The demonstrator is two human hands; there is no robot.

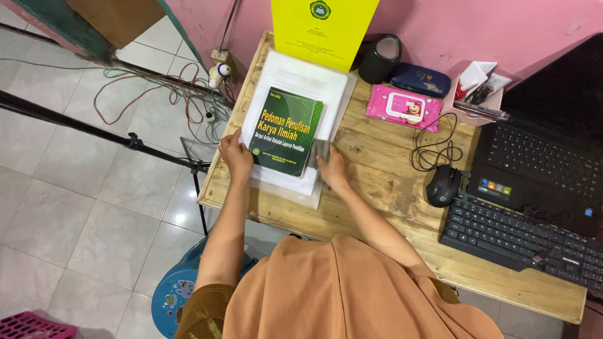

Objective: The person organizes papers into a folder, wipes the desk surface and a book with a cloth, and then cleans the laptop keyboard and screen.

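Even bright indoor light, soft shadows, floor glare, slight blur w/ wide-angle distortion

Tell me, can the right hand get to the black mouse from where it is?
Probably yes. The right hand rests by the green book, and only bare wooden table lies between it and the black mouse.

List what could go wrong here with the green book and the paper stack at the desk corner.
1. The white paper stack reaches close to the wooden desk's left edge; a push from the left hand might slide sheets off.
2. The green book lies loose on top and may shift as the right hand tugs.
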